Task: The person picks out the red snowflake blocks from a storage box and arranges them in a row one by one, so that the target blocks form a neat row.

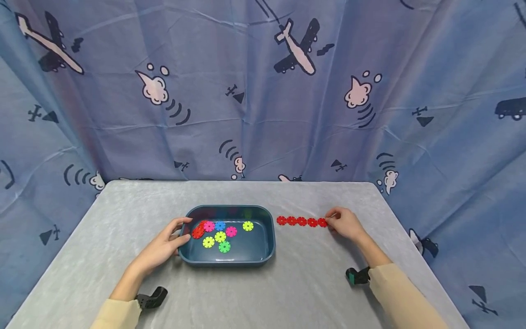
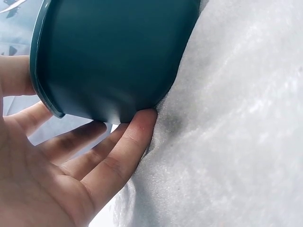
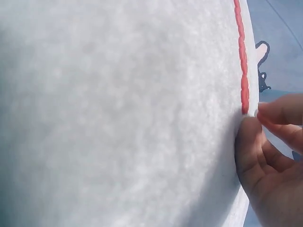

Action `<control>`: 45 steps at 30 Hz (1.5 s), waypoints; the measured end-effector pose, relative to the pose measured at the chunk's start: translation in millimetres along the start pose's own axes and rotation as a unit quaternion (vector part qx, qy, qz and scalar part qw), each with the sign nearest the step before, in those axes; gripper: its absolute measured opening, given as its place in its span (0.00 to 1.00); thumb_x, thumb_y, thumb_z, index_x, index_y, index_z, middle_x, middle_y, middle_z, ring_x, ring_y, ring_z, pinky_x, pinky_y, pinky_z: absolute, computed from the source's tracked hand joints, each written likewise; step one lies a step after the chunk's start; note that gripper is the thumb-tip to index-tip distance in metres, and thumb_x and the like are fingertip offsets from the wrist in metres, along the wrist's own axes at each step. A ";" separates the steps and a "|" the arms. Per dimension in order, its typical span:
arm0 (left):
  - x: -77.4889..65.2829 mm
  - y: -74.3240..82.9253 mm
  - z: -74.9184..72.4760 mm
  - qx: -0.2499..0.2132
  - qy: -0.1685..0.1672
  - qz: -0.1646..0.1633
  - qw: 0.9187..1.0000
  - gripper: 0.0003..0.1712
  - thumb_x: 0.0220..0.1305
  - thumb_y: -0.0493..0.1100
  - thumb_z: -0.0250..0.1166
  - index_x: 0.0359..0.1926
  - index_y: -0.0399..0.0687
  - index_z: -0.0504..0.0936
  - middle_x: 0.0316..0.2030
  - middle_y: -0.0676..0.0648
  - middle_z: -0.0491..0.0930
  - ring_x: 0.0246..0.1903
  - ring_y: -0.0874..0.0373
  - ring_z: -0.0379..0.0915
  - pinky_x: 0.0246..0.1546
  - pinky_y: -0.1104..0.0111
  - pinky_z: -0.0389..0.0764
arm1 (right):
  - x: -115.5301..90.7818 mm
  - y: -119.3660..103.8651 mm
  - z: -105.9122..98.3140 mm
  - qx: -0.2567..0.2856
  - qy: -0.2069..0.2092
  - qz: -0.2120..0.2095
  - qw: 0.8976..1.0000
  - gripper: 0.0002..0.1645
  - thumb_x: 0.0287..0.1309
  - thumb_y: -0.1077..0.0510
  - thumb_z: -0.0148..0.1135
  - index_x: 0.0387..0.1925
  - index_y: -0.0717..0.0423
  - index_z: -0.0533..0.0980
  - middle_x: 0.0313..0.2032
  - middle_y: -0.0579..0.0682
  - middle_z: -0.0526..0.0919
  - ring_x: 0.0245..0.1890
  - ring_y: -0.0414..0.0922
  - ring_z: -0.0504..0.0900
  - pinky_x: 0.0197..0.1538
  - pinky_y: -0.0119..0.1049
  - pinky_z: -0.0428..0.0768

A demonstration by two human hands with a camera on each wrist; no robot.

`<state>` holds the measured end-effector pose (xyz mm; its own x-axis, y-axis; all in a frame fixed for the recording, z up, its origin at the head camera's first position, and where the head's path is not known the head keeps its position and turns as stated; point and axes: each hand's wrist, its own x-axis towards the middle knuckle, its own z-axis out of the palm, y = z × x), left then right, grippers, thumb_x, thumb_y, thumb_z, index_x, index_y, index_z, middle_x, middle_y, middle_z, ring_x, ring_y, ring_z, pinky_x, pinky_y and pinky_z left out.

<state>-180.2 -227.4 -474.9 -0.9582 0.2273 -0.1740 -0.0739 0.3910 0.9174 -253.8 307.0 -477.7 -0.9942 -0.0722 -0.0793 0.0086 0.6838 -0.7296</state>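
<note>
A dark teal tray [image 1: 250, 256] stands on the table, several notched plastic discs lying inside it. My left hand [image 1: 166, 246] grips the tray's left side. In the left wrist view, a digit laps over the rim while other fingers lie along the outer wall [image 2: 118, 56]. To the right of the tray, several red notched discs [image 1: 302, 221] form a straight row. At the row's right end, thumb and forefinger of my right hand [image 1: 345, 223] pinch the last red disc [image 1: 322, 222]; the fingertips partly cover it. The right wrist view shows the red row [image 3: 244, 61] edge-on, flat against the cloth.
Pink, yellow, blue and green discs, among them a green one [image 1: 224, 246], lie loose in the tray, with red ones [image 1: 198, 232] bunched at its left. A pale cloth covers the table [image 1: 263, 301]. Behind hangs a blue printed curtain [image 1: 255, 91].
</note>
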 end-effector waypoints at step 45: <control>-1.2 4.1 0.5 -0.007 -0.003 0.016 1.000 0.31 0.76 0.45 0.59 0.74 0.51 0.61 0.73 0.31 0.54 0.60 0.39 0.70 0.39 0.58 0.79 | -18.3 -181.7 78.5 0.037 0.031 -0.199 0.979 0.05 0.68 0.58 0.64 0.41 0.55 0.84 0.35 0.47 0.84 0.33 0.44 0.79 0.38 0.40 0.79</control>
<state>-179.3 -225.6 -471.2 -0.9587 0.2444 -0.1458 -0.0464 0.3713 0.9273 -228.7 127.1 -396.9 -0.9253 -0.2751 0.2610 -0.3745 0.5555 -0.7424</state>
